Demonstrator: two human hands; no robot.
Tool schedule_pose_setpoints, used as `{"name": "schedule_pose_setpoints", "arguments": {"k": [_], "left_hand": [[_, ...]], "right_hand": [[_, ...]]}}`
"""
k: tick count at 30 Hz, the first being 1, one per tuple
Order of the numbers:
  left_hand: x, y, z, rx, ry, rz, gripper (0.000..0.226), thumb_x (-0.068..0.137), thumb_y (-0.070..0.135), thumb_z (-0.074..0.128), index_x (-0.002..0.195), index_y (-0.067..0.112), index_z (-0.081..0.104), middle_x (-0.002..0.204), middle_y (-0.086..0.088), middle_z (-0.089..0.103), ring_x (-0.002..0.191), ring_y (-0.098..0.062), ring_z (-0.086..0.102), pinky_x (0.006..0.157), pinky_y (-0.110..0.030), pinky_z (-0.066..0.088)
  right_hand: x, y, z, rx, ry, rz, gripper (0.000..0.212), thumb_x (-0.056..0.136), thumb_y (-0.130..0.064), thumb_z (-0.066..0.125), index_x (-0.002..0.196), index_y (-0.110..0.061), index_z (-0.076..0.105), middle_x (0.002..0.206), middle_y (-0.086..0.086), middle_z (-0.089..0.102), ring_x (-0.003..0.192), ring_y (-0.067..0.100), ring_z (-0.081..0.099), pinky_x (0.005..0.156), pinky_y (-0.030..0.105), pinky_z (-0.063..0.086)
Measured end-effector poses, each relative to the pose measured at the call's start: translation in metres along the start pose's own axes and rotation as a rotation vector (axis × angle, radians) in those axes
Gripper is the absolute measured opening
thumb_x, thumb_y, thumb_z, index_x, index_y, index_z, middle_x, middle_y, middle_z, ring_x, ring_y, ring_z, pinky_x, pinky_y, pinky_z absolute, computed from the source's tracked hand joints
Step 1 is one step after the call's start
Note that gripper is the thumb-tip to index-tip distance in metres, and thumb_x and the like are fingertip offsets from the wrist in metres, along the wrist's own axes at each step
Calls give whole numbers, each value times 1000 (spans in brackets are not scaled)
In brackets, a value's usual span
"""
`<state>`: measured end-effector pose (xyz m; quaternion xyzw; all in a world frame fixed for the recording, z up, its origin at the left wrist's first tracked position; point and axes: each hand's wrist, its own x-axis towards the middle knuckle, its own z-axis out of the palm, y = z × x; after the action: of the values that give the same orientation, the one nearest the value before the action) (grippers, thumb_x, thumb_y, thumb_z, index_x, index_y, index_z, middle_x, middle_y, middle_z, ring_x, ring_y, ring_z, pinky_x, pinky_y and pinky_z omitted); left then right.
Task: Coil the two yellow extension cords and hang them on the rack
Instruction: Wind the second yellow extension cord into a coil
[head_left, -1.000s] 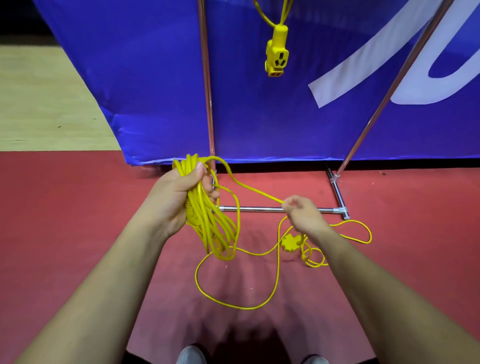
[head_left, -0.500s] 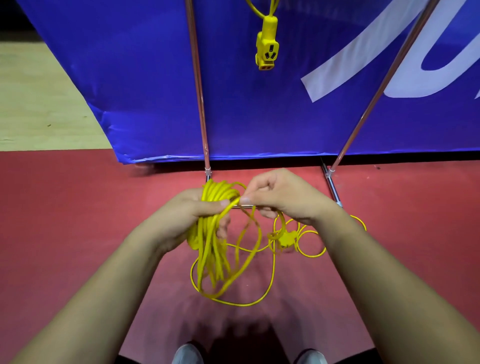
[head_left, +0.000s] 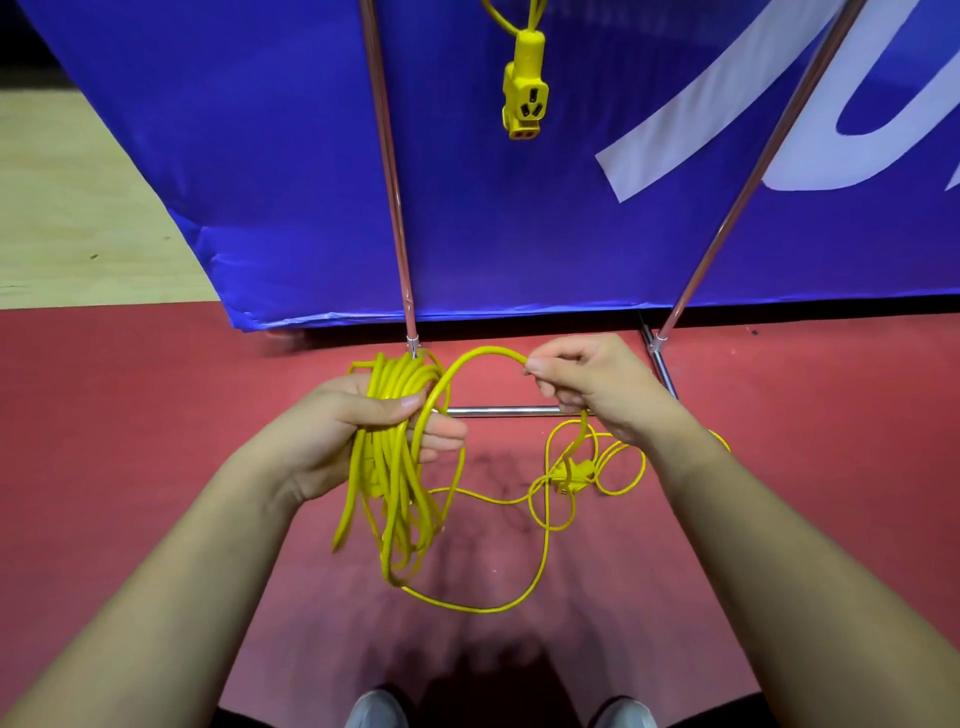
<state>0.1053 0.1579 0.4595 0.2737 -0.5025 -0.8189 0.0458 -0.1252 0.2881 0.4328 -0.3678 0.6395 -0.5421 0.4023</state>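
Moved right of the coil (head_left: 393, 483) since before, the right hand (head_left: 592, 387) pinches a fresh cord loop (head_left: 480, 354) to add, while the left hand (head_left: 337, 434) grips the coil.

No legible text; only cropped white letter shapes (head_left: 701, 104) on blue banner (head_left: 260, 156).

yellow cord (head_left: 395, 467) and yellow socket (head_left: 524, 98), blue banner (head_left: 291, 156) with white lettering, red floor (head_left: 130, 415).
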Motion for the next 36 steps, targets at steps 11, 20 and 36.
{"name": "schedule_pose_setpoints", "arguments": {"k": [11,20,36], "left_hand": [[-5,3,7,-129,-108,38,46,48,22,91,86,4,74,99,-31,69,89,-43,69,68,-41,58],[1,-4,10,-40,-56,13,42,50,29,89,80,4,75,75,-18,71,65,-33,71,59,-36,58],[3,5,-11,-100,-113,-37,45,55,31,82,86,3,66,65,-11,58,55,-26,60,56,-32,52]], "right_hand": [[-7,-39,27,-276,-60,-159,17,87,-18,71,81,-2,73,54,-1,52,42,1,38,44,11,29],[-13,-46,45,-320,-221,-226,6,82,-15,75,76,-13,75,62,5,62,60,7,50,57,29,41],[-3,11,5,103,-92,74,6,84,-4,68,87,-1,65,59,5,58,48,13,47,51,21,39]]}}
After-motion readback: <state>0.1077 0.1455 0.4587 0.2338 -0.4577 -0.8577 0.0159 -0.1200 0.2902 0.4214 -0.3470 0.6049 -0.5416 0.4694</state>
